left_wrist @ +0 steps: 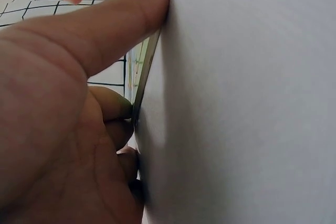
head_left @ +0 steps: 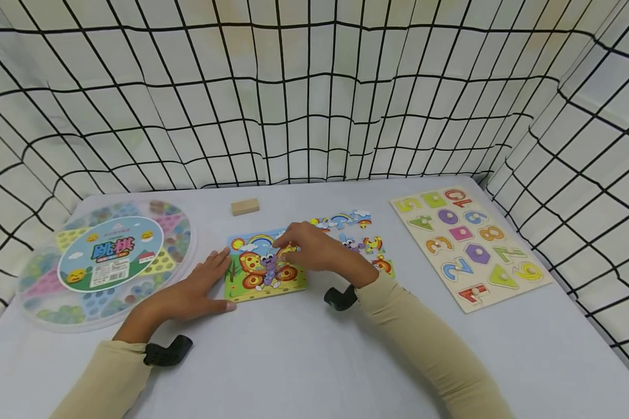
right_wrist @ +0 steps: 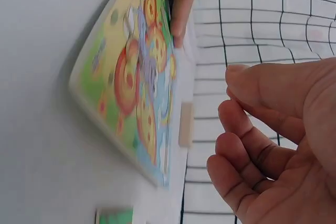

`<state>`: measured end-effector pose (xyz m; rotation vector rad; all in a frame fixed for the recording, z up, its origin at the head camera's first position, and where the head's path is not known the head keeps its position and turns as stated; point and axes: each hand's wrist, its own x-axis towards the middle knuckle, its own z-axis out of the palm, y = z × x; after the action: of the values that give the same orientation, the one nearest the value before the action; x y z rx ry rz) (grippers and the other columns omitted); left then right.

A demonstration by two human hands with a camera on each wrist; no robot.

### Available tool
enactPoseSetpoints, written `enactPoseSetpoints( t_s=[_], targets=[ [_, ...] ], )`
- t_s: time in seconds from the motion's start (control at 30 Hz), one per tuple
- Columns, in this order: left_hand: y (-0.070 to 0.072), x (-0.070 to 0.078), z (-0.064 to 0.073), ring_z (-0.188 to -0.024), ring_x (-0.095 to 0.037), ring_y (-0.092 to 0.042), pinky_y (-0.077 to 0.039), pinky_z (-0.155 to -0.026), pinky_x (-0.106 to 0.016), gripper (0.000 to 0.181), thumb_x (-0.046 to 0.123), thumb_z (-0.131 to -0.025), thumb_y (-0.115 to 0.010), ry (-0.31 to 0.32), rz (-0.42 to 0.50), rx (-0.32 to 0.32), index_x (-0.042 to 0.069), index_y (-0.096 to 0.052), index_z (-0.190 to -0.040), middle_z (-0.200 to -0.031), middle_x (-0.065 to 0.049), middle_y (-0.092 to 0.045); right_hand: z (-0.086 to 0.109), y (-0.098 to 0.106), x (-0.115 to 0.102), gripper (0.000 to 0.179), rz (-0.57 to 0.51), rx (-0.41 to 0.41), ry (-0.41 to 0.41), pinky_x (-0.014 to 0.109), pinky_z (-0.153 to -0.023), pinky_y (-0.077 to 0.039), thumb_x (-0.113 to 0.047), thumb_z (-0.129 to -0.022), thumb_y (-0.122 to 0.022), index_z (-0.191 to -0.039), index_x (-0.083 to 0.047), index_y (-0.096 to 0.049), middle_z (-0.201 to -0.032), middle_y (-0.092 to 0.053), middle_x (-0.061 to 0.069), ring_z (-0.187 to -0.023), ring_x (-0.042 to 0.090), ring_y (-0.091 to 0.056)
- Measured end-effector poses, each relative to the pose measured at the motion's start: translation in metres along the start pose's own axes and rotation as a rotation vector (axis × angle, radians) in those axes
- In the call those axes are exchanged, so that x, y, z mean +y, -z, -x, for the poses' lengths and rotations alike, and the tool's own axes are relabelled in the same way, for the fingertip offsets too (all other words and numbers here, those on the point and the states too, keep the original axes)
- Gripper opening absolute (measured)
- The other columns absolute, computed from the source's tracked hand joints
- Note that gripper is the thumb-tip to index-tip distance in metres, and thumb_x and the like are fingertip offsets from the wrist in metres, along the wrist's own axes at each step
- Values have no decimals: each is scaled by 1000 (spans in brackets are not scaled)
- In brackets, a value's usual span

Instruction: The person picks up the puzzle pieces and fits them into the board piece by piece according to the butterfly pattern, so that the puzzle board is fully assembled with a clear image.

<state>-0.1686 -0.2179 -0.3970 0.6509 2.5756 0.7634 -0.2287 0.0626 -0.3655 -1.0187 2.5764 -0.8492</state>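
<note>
A picture puzzle board (head_left: pixel 264 285) with a butterfly, a rainbow and a sun lies flat on the table. My left hand (head_left: pixel 191 294) rests at its left side, fingers along the left edge and thumb at the near left corner. The left wrist view shows the thumb (left_wrist: pixel 121 19) against the board's thin edge. Over the right part of the board hovers my right hand (head_left: pixel 309 247), fingers bent and holding nothing. In the right wrist view its thumb (right_wrist: pixel 262 85) is near the index fingertip, above the board's picture. Several loose puzzle pieces (head_left: pixel 346 220) lie to the right, partly hidden by this hand.
A small wooden block (head_left: pixel 245 206) lies behind the board. At left is a round, clear Chinese checkers box (head_left: pixel 86 273) with a printed label. To the right lies a wooden number and shape board (head_left: pixel 513 294). Black netting (head_left: pixel 309 122) over white cloth encloses the table's back and sides.
</note>
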Motion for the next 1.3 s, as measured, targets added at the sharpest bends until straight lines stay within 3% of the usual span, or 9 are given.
enactPoseSetpoints(
  t_s=[0.2, 0.53, 0.8, 1.3],
  targets=[
    [3, -1, 2, -144, -43, 8, -2, -111, -64, 102, 45, -85, -71, 10, -1, 1, -5, -13, -153, -161, -20, 1, 21, 14, 13, 28, -34, 34, -25, 31, -86, -48, -6, -92, -66, -120, -5, -69, -112, -64, 9, -103, 22, -57],
    [-1, 1, -3, -145, -42, 8, -2, -112, -63, 102, 46, -86, -70, 16, -3, -6, -4, -13, -154, -161, -19, 1, 61, 29, 46, 28, -43, 98, -59, 29, -81, -49, -8, -90, -69, -118, -4, -70, -108, -67, 3, -93, 16, -56],
    [0, 2, -3, -145, -41, 9, -1, -112, -62, 102, 45, -86, -71, 33, -8, -12, -3, -12, -154, -161, -19, 2, 90, 42, 67, 27, -63, 150, -85, 35, -78, -47, -1, -88, -68, -115, -2, -70, -104, -67, 8, -89, 21, -53],
    [-2, -1, -2, -144, -42, 8, -3, -109, -67, 103, 50, -85, -70, 68, -6, -10, 1, -11, -155, -161, -20, 4, 133, 54, 95, 28, -3, 126, -209, 38, -84, -50, -2, -89, -66, -117, -1, -68, -100, -67, 2, -90, 19, -56]
  ],
)
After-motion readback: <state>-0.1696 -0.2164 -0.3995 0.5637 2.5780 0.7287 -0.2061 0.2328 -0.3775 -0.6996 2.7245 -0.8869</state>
